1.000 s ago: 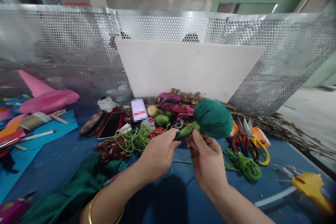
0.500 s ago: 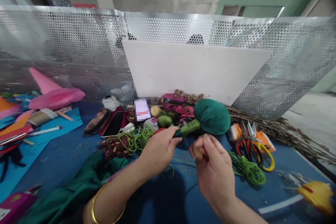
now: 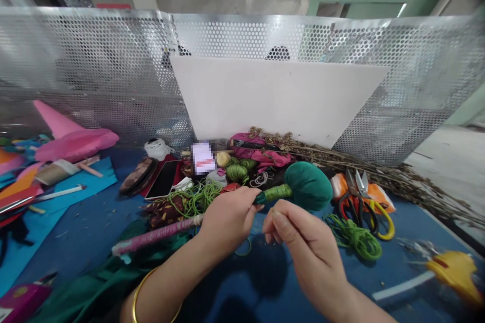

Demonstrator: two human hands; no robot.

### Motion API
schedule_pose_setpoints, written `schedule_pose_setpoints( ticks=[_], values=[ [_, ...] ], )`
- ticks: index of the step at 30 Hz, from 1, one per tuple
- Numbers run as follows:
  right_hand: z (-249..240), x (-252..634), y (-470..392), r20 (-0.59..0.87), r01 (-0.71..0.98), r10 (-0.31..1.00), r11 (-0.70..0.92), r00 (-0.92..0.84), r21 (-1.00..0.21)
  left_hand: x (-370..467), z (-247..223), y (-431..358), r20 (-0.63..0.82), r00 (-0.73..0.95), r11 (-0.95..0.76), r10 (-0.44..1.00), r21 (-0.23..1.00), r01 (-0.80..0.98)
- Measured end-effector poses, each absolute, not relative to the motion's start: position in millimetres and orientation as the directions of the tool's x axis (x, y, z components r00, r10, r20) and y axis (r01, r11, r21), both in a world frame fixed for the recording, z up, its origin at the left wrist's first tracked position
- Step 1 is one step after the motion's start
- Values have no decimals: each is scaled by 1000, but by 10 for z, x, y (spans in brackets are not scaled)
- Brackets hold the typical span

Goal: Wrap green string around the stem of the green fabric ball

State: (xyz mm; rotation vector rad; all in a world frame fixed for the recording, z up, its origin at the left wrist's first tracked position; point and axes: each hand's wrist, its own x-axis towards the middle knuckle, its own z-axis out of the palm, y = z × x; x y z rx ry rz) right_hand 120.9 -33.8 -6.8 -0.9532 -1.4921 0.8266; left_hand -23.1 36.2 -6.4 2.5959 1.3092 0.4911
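My left hand grips a padded mallet with a round green cloth head. Its pink-patterned handle sticks out to the left behind my wrist. Light green cord is wound in a band around the neck, below the head. Close to that band, just below the head, my right hand is closed in a pinch on the green cord; the strand itself is mostly hidden by the fingers. A loose bundle of the same cord lies right of my right hand.
Two pairs of scissors lie at the right on an orange-and-white packet. Dried stems run along the back right. A tangle of green cord, a phone and green cloth lie left. A white board leans behind.
The mallet's head has dipped and its pink handle has swung into view on the left. My right hand has turned over, knuckles up, and moved slightly left.
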Motion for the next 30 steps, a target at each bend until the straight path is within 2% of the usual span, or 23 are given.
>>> schedule_pose_setpoints(
  ticks=[5, 9, 16, 23, 30],
  values=[
    [181, 1490, -210, 586, 325, 798, 596, -138, -734, -193, -74, 329, 109, 658, -665, 745, 192, 722],
    [215, 1622, -139, 623, 541, 766, 595, -157, -594, -167, -90, 288, 83, 708, -709, 701, 180, 681],
    [141, 1608, -95, 510, 486, 854, 490, -103, -723, -153, -123, 261, 54, 762, -762, 645, 121, 637],
    [123, 1617, -61, 480, 548, 872, 446, -91, -707, -139, -123, 239, 101, 783, -787, 613, -12, 617],
    [109, 1602, -50, 470, 613, 879, 417, -83, -671, -137, -98, 237, 142, 789, -796, 598, -5, 605]
  ],
)
